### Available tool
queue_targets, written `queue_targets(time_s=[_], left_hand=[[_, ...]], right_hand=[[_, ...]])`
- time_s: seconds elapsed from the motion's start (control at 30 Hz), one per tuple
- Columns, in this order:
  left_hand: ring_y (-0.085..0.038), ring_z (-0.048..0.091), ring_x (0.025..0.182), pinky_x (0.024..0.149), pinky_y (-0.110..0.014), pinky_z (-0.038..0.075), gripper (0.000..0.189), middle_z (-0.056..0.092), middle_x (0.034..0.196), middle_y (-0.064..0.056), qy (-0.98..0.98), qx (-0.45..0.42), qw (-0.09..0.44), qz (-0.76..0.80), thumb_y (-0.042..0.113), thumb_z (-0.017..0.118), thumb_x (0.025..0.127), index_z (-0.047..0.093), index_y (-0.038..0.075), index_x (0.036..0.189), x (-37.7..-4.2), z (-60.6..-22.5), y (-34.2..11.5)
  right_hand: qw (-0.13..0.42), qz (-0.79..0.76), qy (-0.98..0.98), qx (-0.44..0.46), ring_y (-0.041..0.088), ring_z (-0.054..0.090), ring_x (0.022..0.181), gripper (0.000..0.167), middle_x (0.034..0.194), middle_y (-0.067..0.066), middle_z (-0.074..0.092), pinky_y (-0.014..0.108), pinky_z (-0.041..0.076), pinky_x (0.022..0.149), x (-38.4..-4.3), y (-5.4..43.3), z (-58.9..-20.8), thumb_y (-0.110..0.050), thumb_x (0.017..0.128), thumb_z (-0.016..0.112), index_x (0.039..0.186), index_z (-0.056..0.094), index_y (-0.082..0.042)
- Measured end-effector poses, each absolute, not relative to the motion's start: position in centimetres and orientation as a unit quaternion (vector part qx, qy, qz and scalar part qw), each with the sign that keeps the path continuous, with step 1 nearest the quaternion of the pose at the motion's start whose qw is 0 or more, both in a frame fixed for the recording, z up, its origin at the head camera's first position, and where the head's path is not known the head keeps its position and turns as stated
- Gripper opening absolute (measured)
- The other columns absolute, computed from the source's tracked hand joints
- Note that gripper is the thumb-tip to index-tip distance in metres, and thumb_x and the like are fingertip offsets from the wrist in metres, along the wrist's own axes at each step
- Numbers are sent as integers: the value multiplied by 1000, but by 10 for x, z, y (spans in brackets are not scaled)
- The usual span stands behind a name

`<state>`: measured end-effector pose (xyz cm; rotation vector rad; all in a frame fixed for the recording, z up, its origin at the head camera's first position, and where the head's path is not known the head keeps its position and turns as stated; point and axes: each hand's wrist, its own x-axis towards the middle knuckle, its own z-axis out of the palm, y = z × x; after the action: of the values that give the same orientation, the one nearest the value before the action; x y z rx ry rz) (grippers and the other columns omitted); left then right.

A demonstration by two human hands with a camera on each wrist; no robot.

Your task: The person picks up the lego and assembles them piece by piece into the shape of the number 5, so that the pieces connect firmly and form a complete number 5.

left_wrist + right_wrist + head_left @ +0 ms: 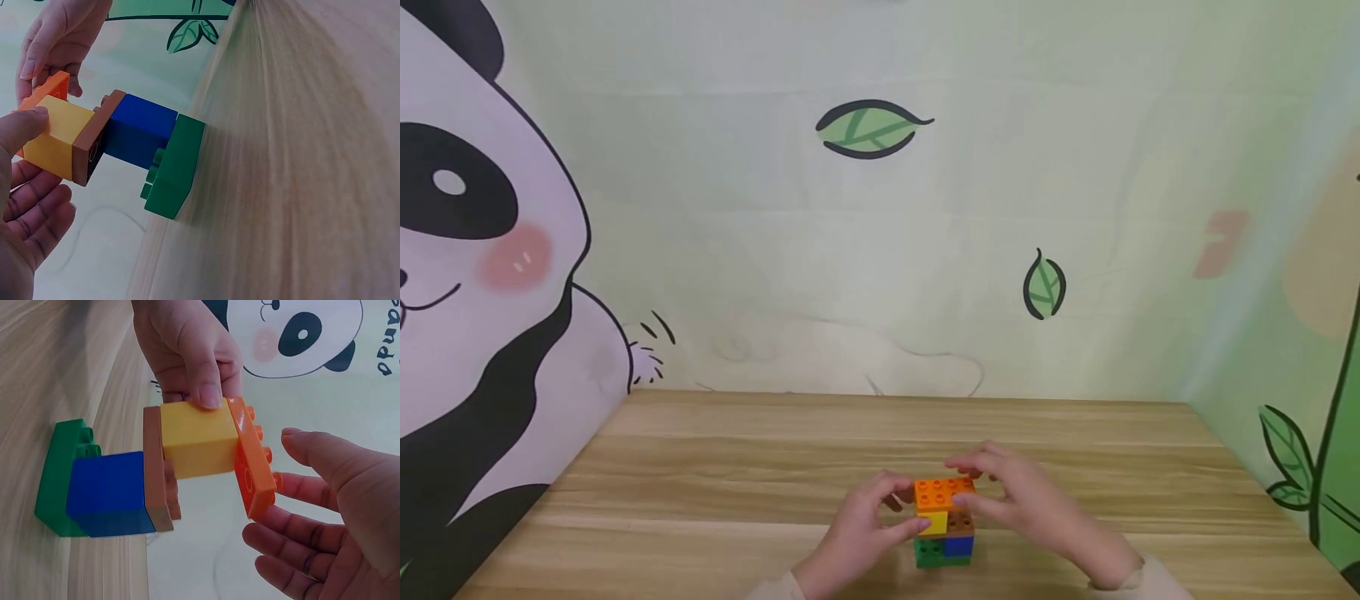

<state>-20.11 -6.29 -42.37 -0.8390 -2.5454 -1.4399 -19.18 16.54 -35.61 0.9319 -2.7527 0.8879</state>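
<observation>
A stack of toy building bricks stands on the wooden table. At its base is a green brick, with a blue brick on one side of it. Above lies a thin brown brick, then a yellow brick. Topmost is a flat orange brick, overhanging the yellow one. My left hand pinches the yellow brick, its thumb pressed on one face. Around the orange brick's overhanging end, my right hand has its thumb and fingers spread; whether a fingertip touches it I cannot tell.
The wooden table runs back to a pale green backdrop with printed leaves. A large panda print covers the left side, and a printed plant is at the right.
</observation>
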Motion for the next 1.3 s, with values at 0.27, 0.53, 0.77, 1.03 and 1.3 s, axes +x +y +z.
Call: queue_targets(time_s=[0.27, 0.53, 0.77, 1.03, 1.3], left_hand=[[-11, 59, 93, 80, -27, 53, 36, 66, 105, -2, -839, -265, 49, -473, 30, 73, 84, 63, 9, 112, -202, -426, -64], [-13, 61, 92, 79, -25, 54, 36, 67, 104, -4, -833, -282, 73, -470, 25, 75, 83, 63, 8, 112, -203, -430, -62], [-12, 61, 92, 79, -23, 53, 37, 67, 104, -5, -832, -286, 71, -470, 25, 75, 82, 62, 6, 112, -204, -429, -60], [-13, 60, 92, 79, -22, 53, 35, 67, 103, -4, -832, -285, 65, -471, 25, 75, 83, 63, 8, 111, -204, -429, -61], [-12, 59, 92, 79, -22, 52, 37, 65, 105, -2, -840, -261, 50, -473, 31, 74, 84, 63, 10, 112, -201, -426, -66]], right_hand=[[42, 306, -910, 277, 11, 59, 94, 39, 114, -1, 66, 27, 52, 78, -193, 176, -363, -43, 94, 57, 122, 64, -16], [48, 324, -907, 263, 8, 60, 94, 37, 113, -1, 67, 22, 50, 77, -191, 187, -376, -39, 96, 56, 124, 62, -15], [41, 347, -905, 243, 4, 58, 94, 36, 111, 0, 67, 20, 50, 76, -189, 198, -395, -36, 96, 55, 124, 62, -13], [49, 354, -903, 238, 0, 57, 92, 34, 110, 4, 67, 20, 51, 74, -186, 204, -413, -31, 98, 55, 123, 62, -9], [-3, 357, -902, 243, 5, 58, 94, 38, 114, 1, 64, 21, 51, 76, -189, 200, -425, -39, 95, 58, 124, 60, -14]])
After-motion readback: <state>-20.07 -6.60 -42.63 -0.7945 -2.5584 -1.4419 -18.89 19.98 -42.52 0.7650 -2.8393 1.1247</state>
